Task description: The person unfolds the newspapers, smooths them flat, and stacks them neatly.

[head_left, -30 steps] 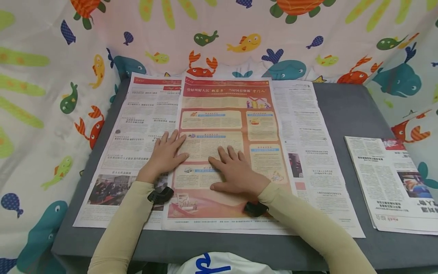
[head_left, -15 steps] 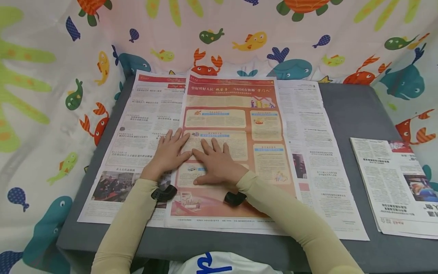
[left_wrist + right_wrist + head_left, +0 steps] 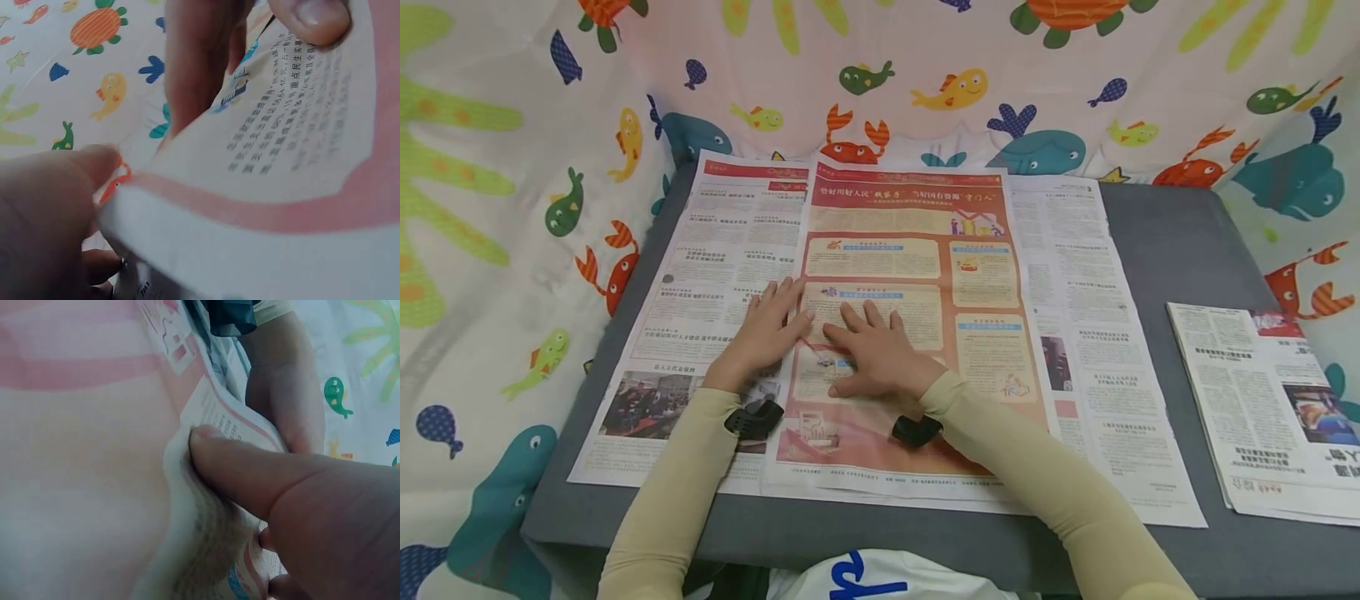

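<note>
A newspaper page printed in red and cream [image 3: 872,221] lies over a wider black-and-white newspaper sheet [image 3: 700,292]. My left hand [image 3: 756,342] lies along the coloured page's left edge, fingers extended and thumb right at that edge. Close up in the left wrist view, the page edge [image 3: 181,194] curves upward beside the left thumb [image 3: 94,165]. My right hand [image 3: 880,354] rests with spread fingers on the coloured page, just right of the left thumb. Under the right thumb [image 3: 231,459], the paper is buckled in the right wrist view.
A folded stack of newspaper [image 3: 1262,408] lies at the right of the grey table [image 3: 1165,242]. A curtain [image 3: 910,125] printed with sea animals encloses the back and both sides. Both wrists carry black cameras [image 3: 917,431].
My right hand has slid left across the coloured page toward the left hand. The left thumb has since drawn slightly left, and the page edge beside it has bent up. The head view has shifted slightly.
</note>
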`<state>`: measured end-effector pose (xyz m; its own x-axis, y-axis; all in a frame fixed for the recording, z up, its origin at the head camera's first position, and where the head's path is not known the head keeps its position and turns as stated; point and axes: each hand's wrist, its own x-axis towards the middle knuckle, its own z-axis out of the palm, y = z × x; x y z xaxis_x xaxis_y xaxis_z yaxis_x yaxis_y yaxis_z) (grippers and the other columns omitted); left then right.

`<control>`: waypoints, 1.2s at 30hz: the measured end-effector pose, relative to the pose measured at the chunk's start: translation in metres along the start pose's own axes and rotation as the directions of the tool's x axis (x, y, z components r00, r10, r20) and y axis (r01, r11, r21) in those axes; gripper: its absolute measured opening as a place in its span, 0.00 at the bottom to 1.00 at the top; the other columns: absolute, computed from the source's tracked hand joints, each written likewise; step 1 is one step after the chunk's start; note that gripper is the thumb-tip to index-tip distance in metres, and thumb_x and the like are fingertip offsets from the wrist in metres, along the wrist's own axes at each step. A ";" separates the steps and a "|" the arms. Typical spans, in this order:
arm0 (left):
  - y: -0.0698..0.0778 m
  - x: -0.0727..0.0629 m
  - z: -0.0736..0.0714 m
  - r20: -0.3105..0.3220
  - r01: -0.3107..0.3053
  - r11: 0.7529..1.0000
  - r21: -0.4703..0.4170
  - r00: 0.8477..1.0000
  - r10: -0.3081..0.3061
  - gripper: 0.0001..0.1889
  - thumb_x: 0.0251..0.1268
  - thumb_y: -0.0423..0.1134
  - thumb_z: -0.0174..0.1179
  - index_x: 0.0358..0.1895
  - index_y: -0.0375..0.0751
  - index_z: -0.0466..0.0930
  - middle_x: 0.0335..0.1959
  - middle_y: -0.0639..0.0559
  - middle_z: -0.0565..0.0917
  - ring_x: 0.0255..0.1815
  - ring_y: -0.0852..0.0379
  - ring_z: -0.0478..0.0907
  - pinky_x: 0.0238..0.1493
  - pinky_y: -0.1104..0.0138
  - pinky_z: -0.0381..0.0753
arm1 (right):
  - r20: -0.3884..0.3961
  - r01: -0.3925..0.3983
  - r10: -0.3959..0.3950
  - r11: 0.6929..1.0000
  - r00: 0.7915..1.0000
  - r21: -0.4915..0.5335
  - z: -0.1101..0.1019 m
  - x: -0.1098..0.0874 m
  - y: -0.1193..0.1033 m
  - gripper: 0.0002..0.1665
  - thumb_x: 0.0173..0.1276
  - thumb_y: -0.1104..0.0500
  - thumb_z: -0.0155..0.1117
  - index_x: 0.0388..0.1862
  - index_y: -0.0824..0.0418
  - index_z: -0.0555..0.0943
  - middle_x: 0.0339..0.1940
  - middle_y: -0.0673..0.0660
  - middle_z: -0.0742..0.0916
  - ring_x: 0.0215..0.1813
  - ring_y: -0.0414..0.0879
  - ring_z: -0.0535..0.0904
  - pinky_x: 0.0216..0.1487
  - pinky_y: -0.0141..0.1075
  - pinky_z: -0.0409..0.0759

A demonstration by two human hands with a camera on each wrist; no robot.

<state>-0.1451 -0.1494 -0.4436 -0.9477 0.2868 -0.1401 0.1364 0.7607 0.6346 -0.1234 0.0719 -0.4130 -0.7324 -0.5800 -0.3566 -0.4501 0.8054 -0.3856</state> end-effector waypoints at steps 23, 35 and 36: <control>0.000 0.000 0.002 -0.067 0.041 0.999 0.003 0.997 -0.041 0.43 0.72 0.43 0.53 0.82 0.29 0.42 0.84 0.33 0.48 0.86 0.38 0.43 0.85 0.47 0.36 | -0.242 0.219 -0.169 0.955 0.955 0.199 -0.012 -0.006 0.027 0.26 0.66 0.56 0.68 0.64 0.56 0.81 0.55 0.58 0.86 0.49 0.51 0.80 0.50 0.45 0.77; 0.005 -0.003 0.006 -0.027 -0.070 0.983 0.172 0.997 0.076 0.31 0.74 0.42 0.52 0.78 0.41 0.64 0.83 0.37 0.52 0.83 0.24 0.42 0.77 0.30 0.39 | -0.242 0.209 -0.139 0.933 0.960 0.292 -0.030 -0.016 0.026 0.29 0.68 0.57 0.68 0.68 0.53 0.79 0.59 0.52 0.88 0.53 0.43 0.81 0.59 0.40 0.79; 0.006 -0.004 0.006 -0.021 -0.075 0.981 0.179 0.997 0.080 0.30 0.75 0.41 0.51 0.78 0.42 0.64 0.83 0.38 0.53 0.83 0.24 0.41 0.77 0.29 0.39 | -0.241 0.201 -0.131 0.934 0.962 0.294 -0.032 -0.018 0.025 0.30 0.68 0.57 0.68 0.69 0.53 0.78 0.61 0.53 0.87 0.55 0.44 0.81 0.61 0.41 0.79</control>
<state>-0.1393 -0.1430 -0.4438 -0.9396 0.3346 -0.0728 0.2567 0.8290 0.4969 -0.1381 0.1067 -0.3889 -0.7688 -0.6335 -0.0871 -0.4173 0.6003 -0.6823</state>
